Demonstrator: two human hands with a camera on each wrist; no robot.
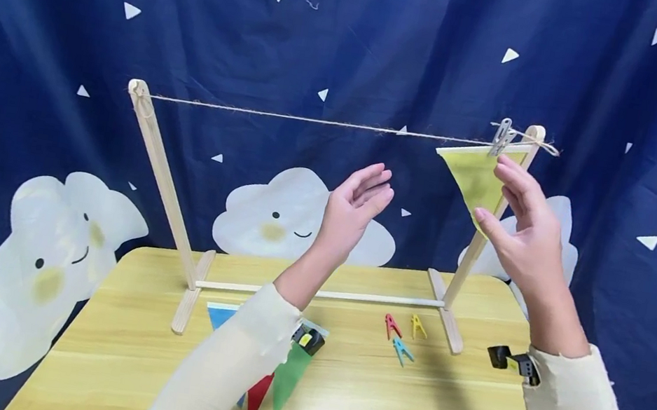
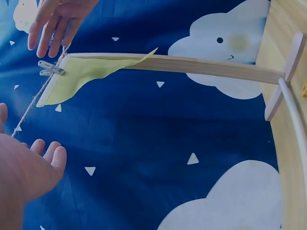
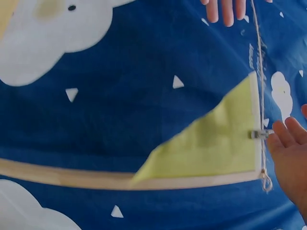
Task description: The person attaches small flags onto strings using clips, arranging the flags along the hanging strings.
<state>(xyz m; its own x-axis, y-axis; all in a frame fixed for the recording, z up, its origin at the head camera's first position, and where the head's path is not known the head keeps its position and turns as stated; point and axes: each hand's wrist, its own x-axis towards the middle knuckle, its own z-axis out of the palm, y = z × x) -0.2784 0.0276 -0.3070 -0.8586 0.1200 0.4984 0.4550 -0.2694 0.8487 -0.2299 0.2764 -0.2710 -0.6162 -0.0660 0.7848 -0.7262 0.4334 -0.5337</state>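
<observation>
In the head view, the yellow pennant hangs from the string near the right post, held by a grey clip. Your right hand is beside it, thumb spread from the fingers; your left hand is raised below the string, fingers loosely together, pinching nothing. Red, yellow and blue pegs lie on the table, and more pennants lie under your left sleeve. In the left wrist view, your right fingers extend above the clip, slightly parted. In the right wrist view, your right fingertips are at the clip; you cannot tell whether they touch.
</observation>
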